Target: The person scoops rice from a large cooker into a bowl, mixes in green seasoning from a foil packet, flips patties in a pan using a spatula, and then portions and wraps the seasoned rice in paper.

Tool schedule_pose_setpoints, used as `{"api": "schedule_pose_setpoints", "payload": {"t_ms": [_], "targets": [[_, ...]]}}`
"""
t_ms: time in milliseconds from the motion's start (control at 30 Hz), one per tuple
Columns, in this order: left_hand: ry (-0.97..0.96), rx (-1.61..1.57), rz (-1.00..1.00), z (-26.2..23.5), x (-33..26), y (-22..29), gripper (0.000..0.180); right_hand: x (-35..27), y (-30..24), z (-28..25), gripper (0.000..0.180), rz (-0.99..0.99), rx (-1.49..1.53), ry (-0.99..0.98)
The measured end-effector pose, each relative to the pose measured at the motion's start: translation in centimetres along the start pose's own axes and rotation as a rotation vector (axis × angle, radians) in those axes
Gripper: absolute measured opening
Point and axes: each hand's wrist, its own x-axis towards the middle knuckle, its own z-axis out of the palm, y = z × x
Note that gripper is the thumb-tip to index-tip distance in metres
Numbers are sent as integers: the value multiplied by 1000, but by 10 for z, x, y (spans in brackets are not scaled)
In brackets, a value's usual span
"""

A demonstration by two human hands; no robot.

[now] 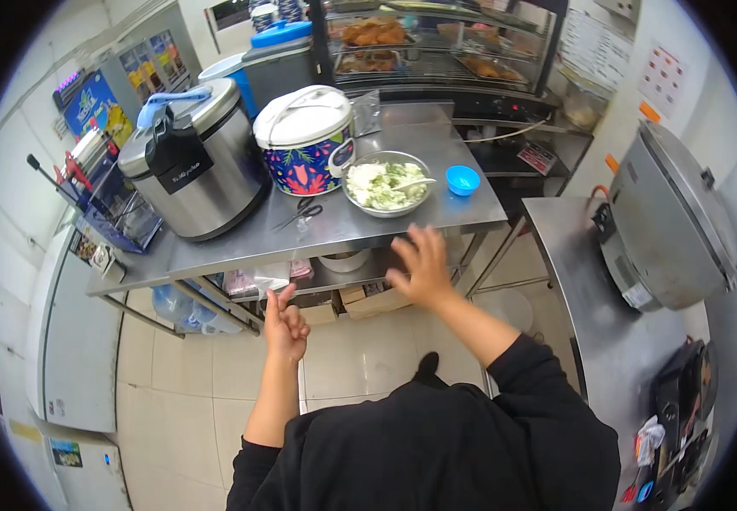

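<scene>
My right hand [425,266] is raised just off the steel table's front edge, fingers spread and nothing in them. Lower and to the left hovers my left hand [286,327], with a finger stretched out and the others loosely curled; nothing shows in it. On the steel table [385,232], beyond my right hand, stands a metal bowl [388,210] of white and green chopped food. A white spoon [415,183] rests in this food. To its right is a small blue bowl [463,180]. Black-handled scissors [307,209] lie left of the metal bowl.
A floral pot with a white lid [305,140] and a large steel cooker [202,170] stand on the table. Behind is a heated display case [437,89] with trays of food. A grey cooker [671,217] sits on the right counter [569,255]. Boxes [373,300] fill the lower shelf.
</scene>
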Motion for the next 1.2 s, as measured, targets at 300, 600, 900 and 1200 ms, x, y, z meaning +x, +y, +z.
{"api": "schedule_pose_setpoints", "payload": {"t_ms": [300,600,900,1200], "targets": [[34,385,-183,47,147,-33,49,178,105,45,25,395,-460,-949],[65,427,-260,74,258,-20,51,255,112,-64,15,-76,-607,-1145],[-23,365,-295,85,260,-41,52,158,99,18,19,222,-226,-1028],[75,311,-265,87,251,-49,50,171,127,50,37,449,-87,-1035]]}}
